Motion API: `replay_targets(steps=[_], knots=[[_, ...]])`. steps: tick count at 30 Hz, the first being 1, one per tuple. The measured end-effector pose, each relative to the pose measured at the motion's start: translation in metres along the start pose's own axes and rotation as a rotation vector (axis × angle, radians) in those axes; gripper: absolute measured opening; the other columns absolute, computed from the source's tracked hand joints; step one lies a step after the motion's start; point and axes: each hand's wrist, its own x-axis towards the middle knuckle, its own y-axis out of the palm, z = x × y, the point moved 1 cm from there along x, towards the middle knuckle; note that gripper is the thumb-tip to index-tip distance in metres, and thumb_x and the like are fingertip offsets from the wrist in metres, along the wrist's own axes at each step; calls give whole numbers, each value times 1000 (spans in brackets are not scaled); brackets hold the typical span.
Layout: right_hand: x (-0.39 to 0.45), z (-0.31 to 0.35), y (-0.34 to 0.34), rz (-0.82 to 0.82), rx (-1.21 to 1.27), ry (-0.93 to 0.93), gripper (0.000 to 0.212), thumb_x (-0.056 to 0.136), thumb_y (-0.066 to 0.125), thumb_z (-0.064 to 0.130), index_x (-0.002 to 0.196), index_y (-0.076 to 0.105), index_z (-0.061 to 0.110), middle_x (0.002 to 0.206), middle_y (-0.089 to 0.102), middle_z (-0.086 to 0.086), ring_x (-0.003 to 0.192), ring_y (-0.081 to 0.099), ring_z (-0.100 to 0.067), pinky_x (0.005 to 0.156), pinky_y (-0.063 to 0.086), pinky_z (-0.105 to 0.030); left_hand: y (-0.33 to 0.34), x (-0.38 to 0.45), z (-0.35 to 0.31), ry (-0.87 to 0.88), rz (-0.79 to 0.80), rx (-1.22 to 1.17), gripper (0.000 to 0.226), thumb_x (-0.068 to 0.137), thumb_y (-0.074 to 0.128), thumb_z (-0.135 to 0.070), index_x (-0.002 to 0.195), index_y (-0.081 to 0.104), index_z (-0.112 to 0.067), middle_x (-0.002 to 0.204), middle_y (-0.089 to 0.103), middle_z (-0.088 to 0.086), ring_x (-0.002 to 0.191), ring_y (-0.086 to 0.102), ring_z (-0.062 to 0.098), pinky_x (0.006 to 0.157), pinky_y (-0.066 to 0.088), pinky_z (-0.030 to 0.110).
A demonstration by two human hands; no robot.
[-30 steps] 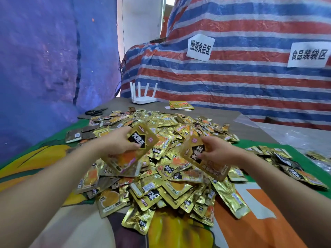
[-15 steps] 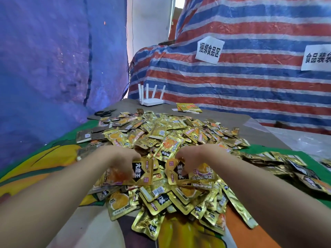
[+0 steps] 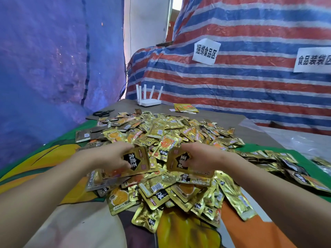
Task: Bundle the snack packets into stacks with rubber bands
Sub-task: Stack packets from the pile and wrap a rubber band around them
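A large heap of gold foil snack packets (image 3: 166,140) fills the middle of the frame, spread over a table covered with a brightly printed cloth (image 3: 43,158) in green, yellow and orange. The person's left hand (image 3: 114,156) reaches in from the lower left and grips a gold packet with a black label (image 3: 138,160), thumb curled over its face, just above the near part of the heap. The right hand (image 3: 202,158) comes in from the lower right and holds a second gold packet (image 3: 180,161) in the same manner, fingers curled round its edge; the two held packets sit just beside each other at the centre of the frame. More packets trail off to the right edge (image 3: 286,165) on the green part of the cloth. Toward the upper middle, on the bare brown tabletop, stands a white router with upright antennas (image 3: 148,100), and to its right lies a small separate stack of packets (image 3: 185,108). A pair of black scissors (image 3: 103,113) lies at the left end of the tabletop. Behind, a red, white and blue striped tarpaulin (image 3: 250,86) carries two white paper signs (image 3: 206,51), and a blue tarpaulin (image 3: 44,68) fills the upper left.
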Motion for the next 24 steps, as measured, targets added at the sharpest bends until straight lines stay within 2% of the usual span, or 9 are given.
replay_targets(steps=[3,5,8,10,14,16,20,22,24], knots=[[-12,-1,-13,-191,329,67,34,95,66,22,122,46,24,109,64,4,91,67,-14,66,59,-29,-14,-11,-18,31,-109,-261,40,86,74,-30,106,41,-40,101,64,-5,77,68,8,57,55,22],[-22,4,-16,-291,617,120,43,94,68,22,129,44,31,109,66,8,86,70,-8,60,59,-25,-19,-19,-38,70,-167,-519,51,84,77,-27,112,36,-38,99,65,-1,74,72,8,54,54,21],[-28,15,-4,-451,923,222,24,93,68,23,111,56,35,102,71,7,83,72,-12,69,63,-37,-15,-28,-68,122,-186,-906,55,77,78,-28,122,45,-31,103,72,4,86,74,16,63,60,30],[-31,23,6,-556,1054,266,23,94,67,21,112,58,32,107,70,0,90,72,-22,77,62,-49,-5,-32,-89,156,-169,-1035,45,72,75,-32,112,56,-21,97,76,3,86,74,14,63,58,22],[-40,44,21,-647,1384,191,26,98,62,17,122,57,24,111,72,-9,89,75,-26,63,61,-40,23,-27,-124,178,-171,-1257,32,83,70,-23,112,56,-20,99,76,-1,92,73,15,67,58,23],[-44,56,27,-666,1450,179,24,101,56,29,125,59,27,117,71,-9,98,73,-27,70,61,-43,36,-23,-137,161,-228,-1291,26,90,67,-19,112,55,-25,104,75,-2,93,73,14,72,60,29],[-57,74,35,-771,1464,172,69,84,53,70,137,53,25,126,68,-3,115,66,-21,92,57,-46,55,-24,-154,124,-429,-1181,38,89,71,-26,114,46,-38,113,69,-2,97,70,14,80,60,40],[-69,78,39,-836,1338,158,52,83,67,56,127,58,29,115,71,4,108,68,-15,95,55,-44,63,-29,-158,170,-455,-1175,55,89,72,-25,131,40,-38,117,68,-5,101,69,14,80,60,41],[-80,80,50,-858,1314,155,32,80,69,40,110,62,34,104,74,6,99,70,-13,88,57,-39,76,-36,-161,249,-416,-1176,47,92,68,-21,128,47,-42,112,71,-11,99,69,7,72,59,27]])
